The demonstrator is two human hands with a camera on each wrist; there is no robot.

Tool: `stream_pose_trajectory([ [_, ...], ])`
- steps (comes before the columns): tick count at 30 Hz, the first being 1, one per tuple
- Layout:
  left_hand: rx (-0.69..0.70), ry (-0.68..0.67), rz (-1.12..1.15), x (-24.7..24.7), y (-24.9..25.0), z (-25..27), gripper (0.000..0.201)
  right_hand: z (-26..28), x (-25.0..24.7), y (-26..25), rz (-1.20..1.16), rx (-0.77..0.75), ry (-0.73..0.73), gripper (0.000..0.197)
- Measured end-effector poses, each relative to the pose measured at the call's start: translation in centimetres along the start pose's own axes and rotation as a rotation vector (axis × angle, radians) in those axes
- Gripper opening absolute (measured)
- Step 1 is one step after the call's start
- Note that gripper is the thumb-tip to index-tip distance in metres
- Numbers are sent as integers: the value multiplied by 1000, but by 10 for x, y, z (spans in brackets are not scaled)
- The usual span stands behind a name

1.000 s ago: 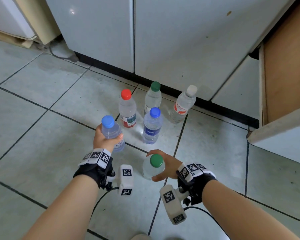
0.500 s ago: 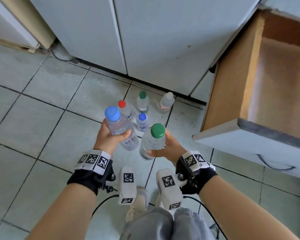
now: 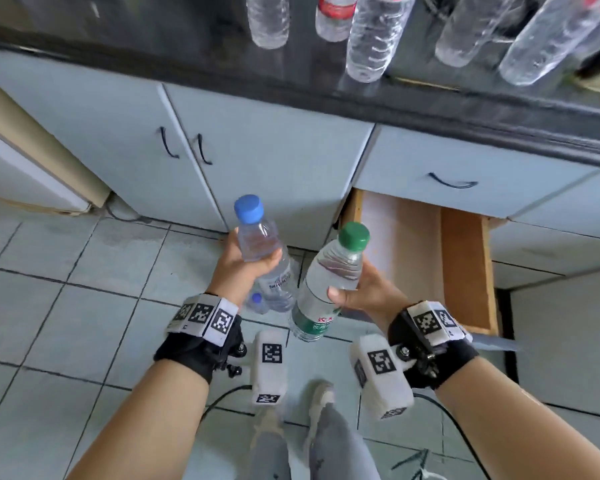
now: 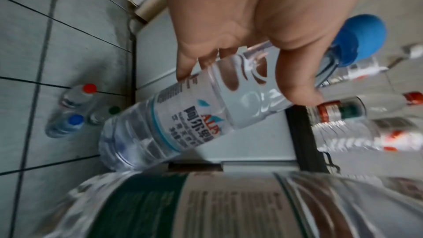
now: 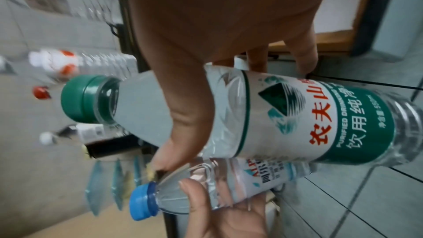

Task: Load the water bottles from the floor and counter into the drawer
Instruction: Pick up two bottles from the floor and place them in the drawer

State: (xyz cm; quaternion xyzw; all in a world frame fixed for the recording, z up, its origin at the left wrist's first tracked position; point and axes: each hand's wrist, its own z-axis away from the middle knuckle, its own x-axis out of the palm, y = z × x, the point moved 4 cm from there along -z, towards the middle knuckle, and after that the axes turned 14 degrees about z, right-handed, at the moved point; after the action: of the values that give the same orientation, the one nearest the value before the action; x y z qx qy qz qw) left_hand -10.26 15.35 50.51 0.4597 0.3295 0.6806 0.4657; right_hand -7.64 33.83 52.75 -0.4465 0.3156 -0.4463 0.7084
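My left hand [image 3: 243, 268] grips a blue-capped water bottle [image 3: 262, 251] around its upper body, raised and tilted. My right hand [image 3: 357, 292] grips a green-capped bottle [image 3: 326, 285] with a green label [image 5: 357, 124] just beside it. The open wooden drawer [image 3: 465, 265] lies right behind the right hand, its pale bottom bare where visible. In the left wrist view, three more bottles [image 4: 73, 111] with red, green and blue caps stand on the floor by the cabinet. Several clear bottles [image 3: 371, 36] stand on the dark counter [image 3: 291, 88] above.
Pale blue cabinet doors [image 3: 194, 154] with dark handles face me, with a shut drawer [image 3: 458, 174] above the open one. The grey tiled floor [image 3: 66, 306] spreads to the left. My shoes [image 3: 319, 400] are below the hands.
I have risen from the floor with both bottles lifted higher. The view swung up, so the counter with its bottles now shows and the floor bottles dropped behind my hands.
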Motion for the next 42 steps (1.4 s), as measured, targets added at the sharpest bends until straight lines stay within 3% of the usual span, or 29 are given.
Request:
stream_pose_trajectory([
  [3, 16, -108, -12, 55, -3, -18, 43, 2, -58, -7, 11, 27, 82, 83],
  [9, -131, -301, -130, 158, -66, -74, 49, -24, -178, 53, 8, 122, 217, 66],
  [12, -278, -390, -219, 196, -116, -97, 54, -44, -218, 97, -3, 260, 250, 73],
  [15, -341, -413, -309, 218, -163, -120, 52, -66, -245, 148, -27, 410, 231, 83],
  [18, -410, -359, -400, 219, -207, -141, 52, -84, -255, 198, 30, 547, 257, 73],
  [19, -453, -343, -460, 218, -221, -146, 59, -89, -256, 213, 67, 588, 275, 81],
  [21, -508, -314, -584, 215, -241, -154, 92, -97, -254, 234, 135, 665, 259, 104],
  [22, -529, -297, -640, 214, -249, -158, 99, -99, -252, 239, 148, 695, 243, 106],
  [25, -592, -182, -743, 207, -273, -177, 87, -108, -245, 266, 143, 768, 229, 83],
  [30, -631, -35, -820, 198, -294, -203, 88, -126, -232, 283, 221, 803, 140, 69],
  [34, -634, -17, -974, 191, -305, -200, 81, -125, -216, 285, 396, 756, 79, 70],
  [39, -765, -76, -1187, 173, -314, -206, 71, -119, -212, 286, 280, 721, 28, 75],
  [42, -845, -102, -1219, 174, -317, -201, 76, -116, -211, 289, 203, 725, -5, 76],
])
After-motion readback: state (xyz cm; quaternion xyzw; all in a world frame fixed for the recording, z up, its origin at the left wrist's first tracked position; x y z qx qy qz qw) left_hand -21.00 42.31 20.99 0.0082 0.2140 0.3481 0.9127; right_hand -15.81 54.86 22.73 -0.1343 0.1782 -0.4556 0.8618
